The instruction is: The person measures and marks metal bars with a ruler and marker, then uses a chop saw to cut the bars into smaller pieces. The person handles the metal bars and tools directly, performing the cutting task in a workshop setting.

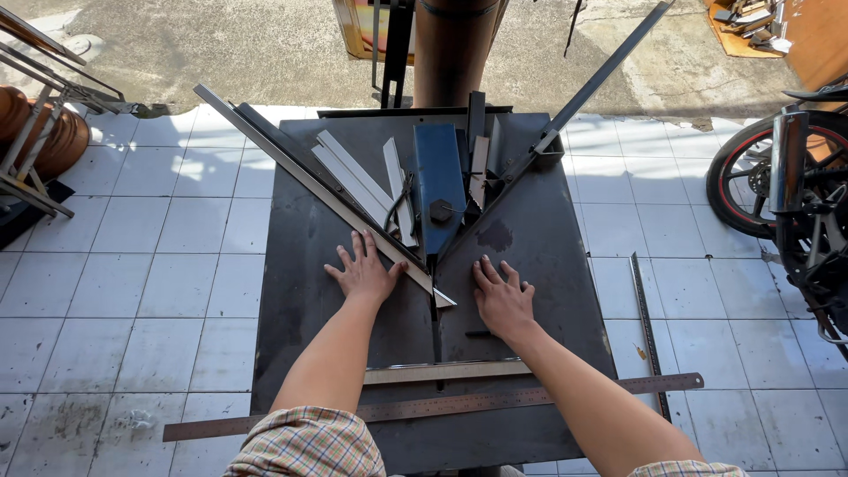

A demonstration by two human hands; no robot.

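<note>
My left hand lies flat with spread fingers on the dark steel worktable, its fingertips against a long angled metal bar that runs from the upper left to the table's middle. My right hand rests flat beside a second long bar that slants toward the upper right. The two bars meet in a V near a pointed end between my hands. Neither hand holds anything.
Inside the V lie several short metal strips and a blue steel piece. A flat bar and a long steel ruler cross the table's near side. Another ruler lies on the tiled floor. A motorcycle wheel stands right.
</note>
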